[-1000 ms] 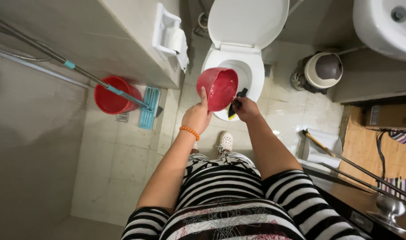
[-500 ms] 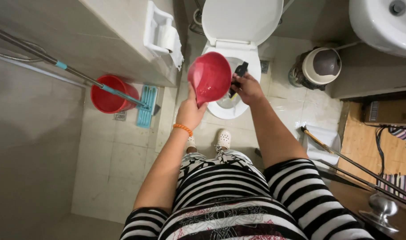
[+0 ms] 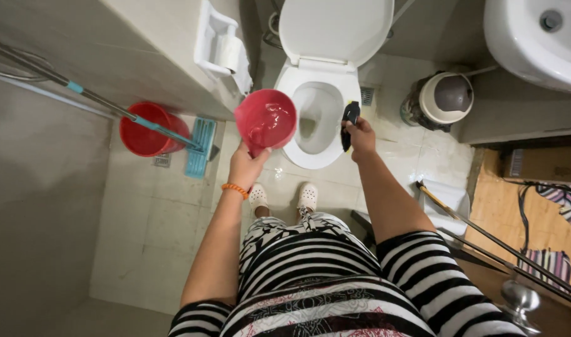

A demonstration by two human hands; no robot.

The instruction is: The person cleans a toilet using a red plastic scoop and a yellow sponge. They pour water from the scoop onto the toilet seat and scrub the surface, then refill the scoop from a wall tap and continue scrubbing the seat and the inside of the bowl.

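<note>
My left hand [image 3: 246, 166] grips a red plastic scoop [image 3: 266, 120] with water in it, held level just left of the white toilet bowl [image 3: 316, 118]. An orange band sits on that wrist. My right hand [image 3: 361, 137] is closed on a black brush handle [image 3: 349, 122] with a bit of yellow near it, at the bowl's right rim. The toilet lid [image 3: 335, 28] stands up. My feet in white shoes [image 3: 283, 195] are in front of the bowl.
A red bucket [image 3: 147, 130] and a blue-headed mop [image 3: 201, 147] stand at the left by the wall. A toilet paper holder [image 3: 221, 48] hangs on the wall. A lidded bin [image 3: 440, 100] and a white sink [image 3: 538, 37] are at the right, plus long poles [image 3: 497, 246].
My left hand has carried the scoop left and turned it mouth-up, away from over the bowl. My right hand with the brush has stayed at the bowl's right rim.
</note>
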